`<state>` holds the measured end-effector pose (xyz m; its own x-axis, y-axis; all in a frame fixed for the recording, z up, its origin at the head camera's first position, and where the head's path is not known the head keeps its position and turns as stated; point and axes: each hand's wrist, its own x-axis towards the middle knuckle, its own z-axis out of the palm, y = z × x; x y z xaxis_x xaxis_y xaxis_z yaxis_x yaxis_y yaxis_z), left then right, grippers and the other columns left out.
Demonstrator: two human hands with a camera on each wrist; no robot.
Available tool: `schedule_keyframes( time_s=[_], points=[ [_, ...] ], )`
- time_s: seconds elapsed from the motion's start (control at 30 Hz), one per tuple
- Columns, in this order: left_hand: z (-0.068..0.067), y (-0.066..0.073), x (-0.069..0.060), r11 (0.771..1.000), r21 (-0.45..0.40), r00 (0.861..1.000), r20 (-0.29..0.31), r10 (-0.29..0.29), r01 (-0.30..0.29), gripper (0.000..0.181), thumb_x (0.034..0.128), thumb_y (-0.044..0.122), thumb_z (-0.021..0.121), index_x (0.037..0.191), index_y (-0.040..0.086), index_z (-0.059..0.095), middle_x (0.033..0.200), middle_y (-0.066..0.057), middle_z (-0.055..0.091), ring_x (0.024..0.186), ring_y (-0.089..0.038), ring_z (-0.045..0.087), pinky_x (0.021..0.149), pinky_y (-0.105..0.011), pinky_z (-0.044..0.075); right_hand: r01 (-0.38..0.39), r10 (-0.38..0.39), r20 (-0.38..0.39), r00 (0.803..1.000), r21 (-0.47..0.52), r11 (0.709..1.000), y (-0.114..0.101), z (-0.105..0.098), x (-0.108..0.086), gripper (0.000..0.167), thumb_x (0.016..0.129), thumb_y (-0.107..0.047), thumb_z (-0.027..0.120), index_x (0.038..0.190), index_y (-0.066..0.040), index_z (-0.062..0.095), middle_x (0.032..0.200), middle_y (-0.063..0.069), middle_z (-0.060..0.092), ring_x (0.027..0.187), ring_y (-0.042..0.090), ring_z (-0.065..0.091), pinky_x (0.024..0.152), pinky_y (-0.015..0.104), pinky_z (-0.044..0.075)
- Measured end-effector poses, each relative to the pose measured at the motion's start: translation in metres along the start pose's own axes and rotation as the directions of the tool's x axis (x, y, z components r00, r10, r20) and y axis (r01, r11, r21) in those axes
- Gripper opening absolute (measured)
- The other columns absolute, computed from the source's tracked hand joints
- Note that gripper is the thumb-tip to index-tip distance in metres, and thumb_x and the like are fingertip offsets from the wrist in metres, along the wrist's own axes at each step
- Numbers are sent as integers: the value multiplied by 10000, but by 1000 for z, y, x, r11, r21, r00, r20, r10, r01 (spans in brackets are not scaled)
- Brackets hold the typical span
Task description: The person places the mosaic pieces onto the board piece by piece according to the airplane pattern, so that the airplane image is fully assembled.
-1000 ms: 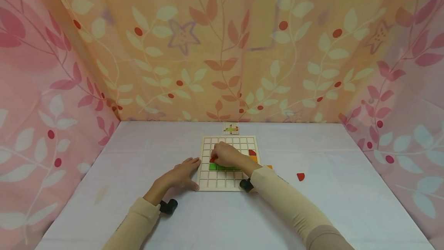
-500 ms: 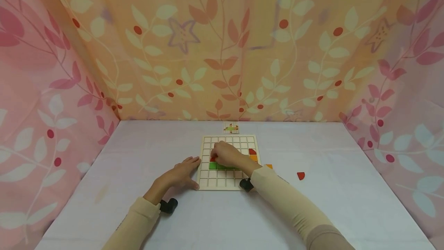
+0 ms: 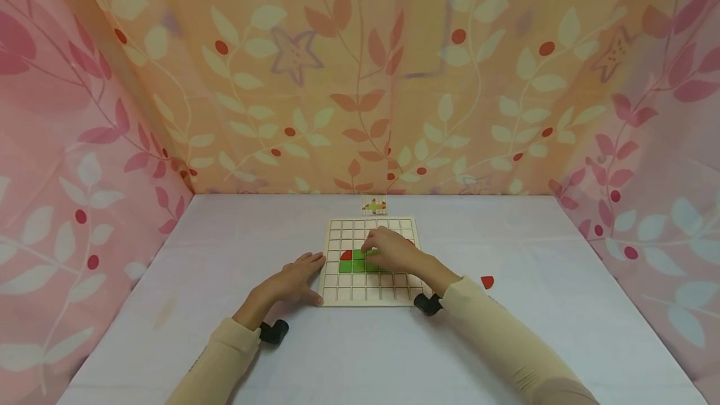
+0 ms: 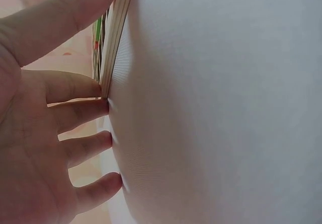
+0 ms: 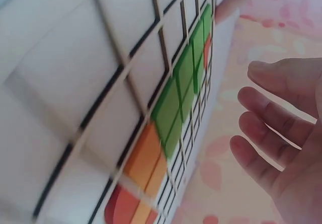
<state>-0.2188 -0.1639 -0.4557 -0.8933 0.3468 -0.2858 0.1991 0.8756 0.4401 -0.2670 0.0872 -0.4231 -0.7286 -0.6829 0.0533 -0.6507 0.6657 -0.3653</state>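
A wooden grid board [image 3: 360, 296] lies on the table. My left hand [image 3: 294, 281] rests at its left edge, fingers spread, thumb and fingertips touching the rim in the left wrist view. My right hand [image 3: 398, 254] hovers over the board with its fingers loosely bent and apart; nothing is between them in the right wrist view. A red quarter-round tile [image 3: 346, 255] sits in the grid at the left, above and beside green tiles [image 3: 345, 267]. Orange tiles [image 5: 143, 156] continue the row in the right wrist view. In the head view my right hand covers part of the pattern.
Right of the board, another red quarter-round tile [image 3: 487, 282] lies on the white tablecloth [image 3: 349, 355]. A small pattern card [image 3: 374, 205] lies behind the board. Floral curtains [image 3: 360, 80] enclose the table at the back and sides.
My right hand has let go of the red quarter-round tile at the left of the grid and moved right. The left hand has stayed in place.
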Motion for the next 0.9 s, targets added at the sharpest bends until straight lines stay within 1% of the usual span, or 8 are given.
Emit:
schedule_keyframes(
  time_s=[0.2, 0.3, 0.4, 0.5, 0.57, 0.7, 0.8, 0.9],
  points=[
    [0, -1, 1, 1000, 3, 1000, -3, 3, -3, 958, 735, 274, 848, 1513, 54, 335, 1607, -113, 281, 1507, -360, 169, 1164, -628, 195, -71, 71, -17, 997, 14, 997, 19, -15, -25, 162, 894, -98, 675, 1030, -71, 759, 1017, 49, 664, 1002, 228, 578, 889, 396, 503],
    [-1, -1, 2, 1000, 4, 1000, -5, 8, -8, 954, 738, 277, 845, 1511, 47, 336, 1605, -119, 281, 1506, -363, 170, 1162, -630, 195, -83, 83, -30, 996, 18, 996, 29, -20, -37, 158, 896, -94, 674, 1026, -65, 759, 999, 49, 670, 995, 231, 582, 908, 411, 502],
    [-1, -1, 3, 1000, 3, 1000, -4, 9, -9, 959, 736, 282, 846, 1511, 44, 334, 1606, -122, 278, 1506, -366, 167, 1163, -632, 191, -87, 88, -38, 995, 30, 996, 36, -24, -50, 149, 891, -98, 681, 1011, -57, 760, 966, 44, 673, 965, 237, 586, 886, 417, 504],
    [-1, -1, 3, 1000, 7, 1000, -1, 11, -11, 959, 736, 281, 846, 1511, 43, 333, 1606, -123, 278, 1506, -368, 167, 1161, -634, 193, -129, 131, -32, 991, 54, 990, 43, -26, -62, 144, 887, -96, 682, 1002, -63, 762, 959, 35, 679, 943, 221, 581, 865, 403, 506],
    [0, -2, 3, 1000, 8, 1000, -1, 15, -15, 957, 736, 277, 846, 1509, 39, 336, 1604, -127, 283, 1504, -371, 170, 1155, -641, 197, -175, 177, -24, 984, 70, 982, 49, -26, -69, 146, 884, -92, 683, 1001, -68, 766, 961, 28, 683, 931, 207, 576, 858, 395, 511],
    [2, -1, 3, 1000, 9, 1000, 1, 8, -8, 958, 736, 285, 845, 1511, 44, 335, 1604, -124, 282, 1505, -369, 169, 1154, -644, 198, -284, 286, -1, 958, 107, 953, 65, -27, -85, 162, 880, -71, 676, 1014, -74, 767, 961, 26, 686, 932, 197, 578, 869, 401, 524],
    [1, -1, 2, 1000, 13, 1000, 1, 4, -5, 959, 736, 280, 845, 1511, 41, 333, 1604, -128, 282, 1503, -373, 169, 1152, -647, 197, -322, 324, 0, 946, 107, 941, 76, -29, -98, 166, 875, -67, 677, 1015, -71, 765, 958, 29, 690, 934, 207, 591, 869, 416, 530],
    [1, -2, 2, 1000, 20, 1000, 3, 8, -8, 954, 740, 267, 843, 1513, 43, 329, 1603, -131, 282, 1504, -374, 169, 1153, -646, 198, -346, 348, 0, 938, 104, 932, 86, -31, -113, 162, 870, -65, 680, 1009, -65, 763, 954, 31, 692, 916, 208, 593, 831, 393, 532]
  ],
)
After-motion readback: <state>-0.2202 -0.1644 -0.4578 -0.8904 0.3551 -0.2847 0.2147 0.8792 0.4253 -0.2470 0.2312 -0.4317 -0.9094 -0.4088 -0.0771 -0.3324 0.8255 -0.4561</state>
